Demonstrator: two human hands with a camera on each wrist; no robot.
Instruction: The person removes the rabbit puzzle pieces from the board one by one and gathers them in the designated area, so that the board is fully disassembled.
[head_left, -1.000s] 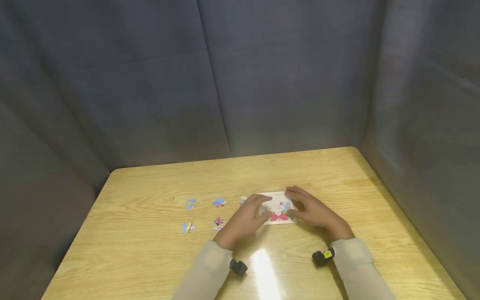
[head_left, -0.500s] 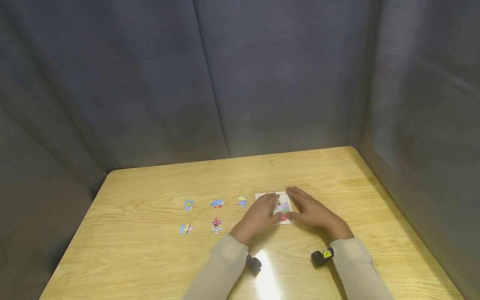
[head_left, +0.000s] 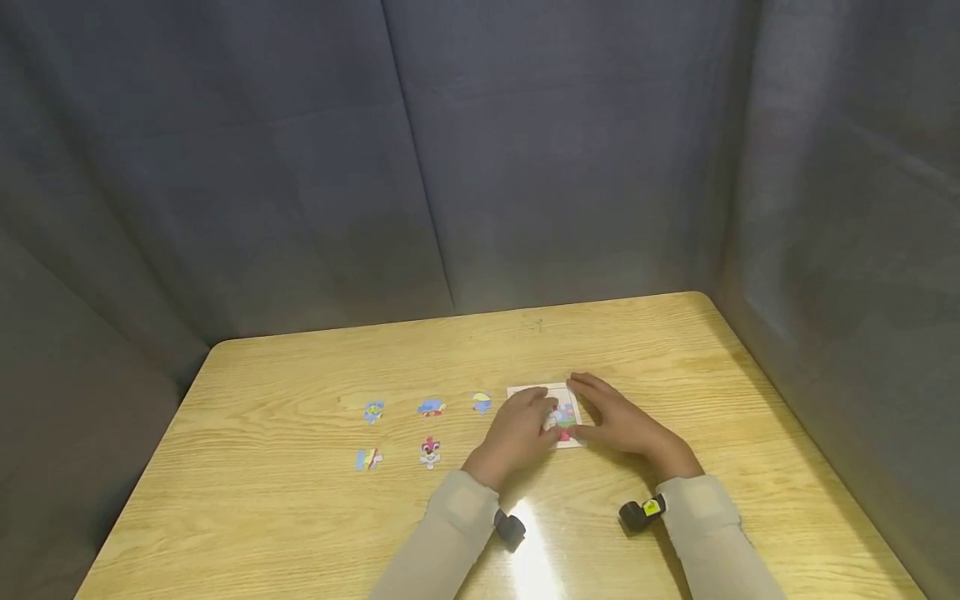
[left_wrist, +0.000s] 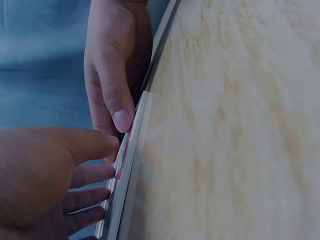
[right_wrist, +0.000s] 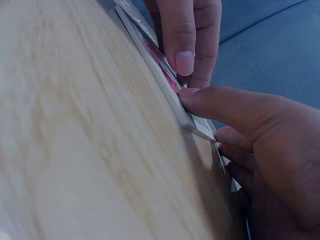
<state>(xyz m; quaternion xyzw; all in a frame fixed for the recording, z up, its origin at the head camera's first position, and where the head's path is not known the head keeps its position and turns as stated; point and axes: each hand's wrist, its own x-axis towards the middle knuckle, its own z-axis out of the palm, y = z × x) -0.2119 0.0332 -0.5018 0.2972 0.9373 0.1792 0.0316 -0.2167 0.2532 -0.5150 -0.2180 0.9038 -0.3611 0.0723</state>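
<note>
A pale-rimmed puzzle tray [head_left: 519,389] lies flat on the table, partly filled with red, green and blue pieces [head_left: 566,414] at its right side. My left hand [head_left: 516,433] is over the tray's left and middle part, fingers loosely bent and thumb low by the pieces. At the tray's right edge rests my right hand [head_left: 626,423], its thumb touching the lower right pieces. The right wrist view shows the right thumb [right_wrist: 215,102] on the tray near its corner and the left thumb [right_wrist: 182,55] above it. Whether a piece lies beneath the left fingers is hidden.
Left of the tray, several loose puzzle pieces lie in two rows, among them a blue-and-yellow piece [head_left: 482,402] and a red-and-white face piece [head_left: 430,452]. Dark curtains [head_left: 300,167] stand behind the wooden table [head_left: 262,500] and at its sides.
My left hand has moved right across the tray, closer to the right hand, now covering more of the pieces at the bottom. The right hand stays almost in place.
</note>
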